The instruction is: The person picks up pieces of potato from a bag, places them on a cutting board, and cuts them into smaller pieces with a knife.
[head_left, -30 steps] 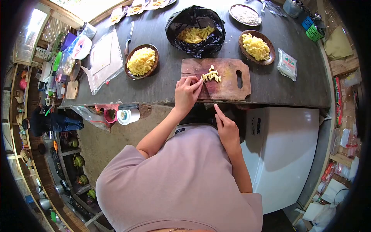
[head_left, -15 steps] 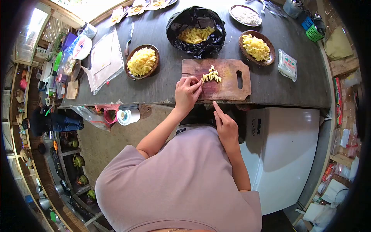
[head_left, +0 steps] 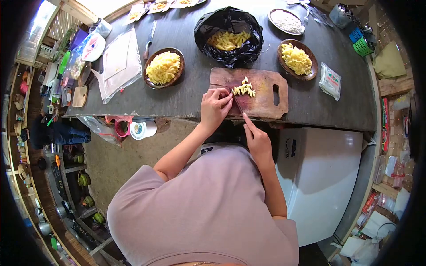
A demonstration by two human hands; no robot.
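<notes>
A wooden cutting board [head_left: 262, 88] with a slot handle lies at the table's near edge. Small pale-yellow cut pieces [head_left: 244, 88] sit in a loose pile on it. My left hand [head_left: 216, 106] rests on the board's left part, fingertips pinched together beside the pile; what they hold is hidden. My right hand [head_left: 258, 144] grips a knife [head_left: 238, 104], index finger stretched along it. The blade slants over the board, its tip near my left fingertips. Behind the board stands an open black plastic bag [head_left: 228, 57] with yellow strips inside.
Bowls of yellow pieces stand left [head_left: 164, 68] and right [head_left: 296, 60] of the bag. A plate of white powder [head_left: 286, 22], a white packet [head_left: 330, 82], a second knife [head_left: 150, 40] and plastic sheets [head_left: 120, 62] lie around. A white appliance [head_left: 324, 177] stands below the table.
My right hand has moved slightly up and left, and the knife blade now shows over the board by my left fingertips. My left hand stays in nearly the same place.
</notes>
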